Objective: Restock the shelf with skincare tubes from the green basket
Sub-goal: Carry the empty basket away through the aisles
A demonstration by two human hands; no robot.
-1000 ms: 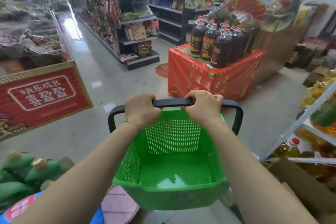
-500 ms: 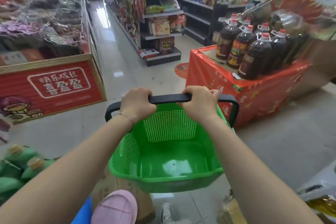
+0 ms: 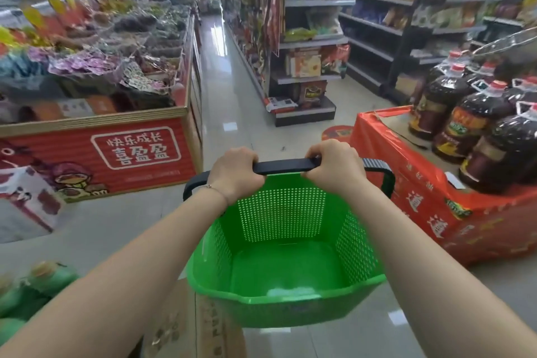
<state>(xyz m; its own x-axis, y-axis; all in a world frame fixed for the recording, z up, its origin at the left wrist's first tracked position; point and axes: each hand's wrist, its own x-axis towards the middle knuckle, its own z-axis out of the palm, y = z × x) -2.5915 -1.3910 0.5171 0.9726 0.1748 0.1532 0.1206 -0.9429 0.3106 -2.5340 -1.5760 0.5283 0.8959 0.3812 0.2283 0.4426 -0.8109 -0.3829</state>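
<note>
Basket (image 3: 286, 304) in front – both hands on its handle (image 3: 286, 166), candy bin (image 3: 96, 122) left, oil bottles (image 3: 476, 125) right.

One wide-angle view, from head height, faces forward and down along both forearms (image 3: 162, 256). The left hand (image 3: 235, 173) and right hand (image 3: 337, 167), curled round the black plastic handle (image 3: 286, 166) of the perforated green plastic basket (image 3: 290, 308), sit close below the lens, mid-frame. Beyond the grip a glossy tiled aisle (image 3: 220, 90) recedes; left of it a red-fronted wooden sweets bin (image 3: 139, 151), right of it a red-draped table (image 3: 406, 183).
</note>
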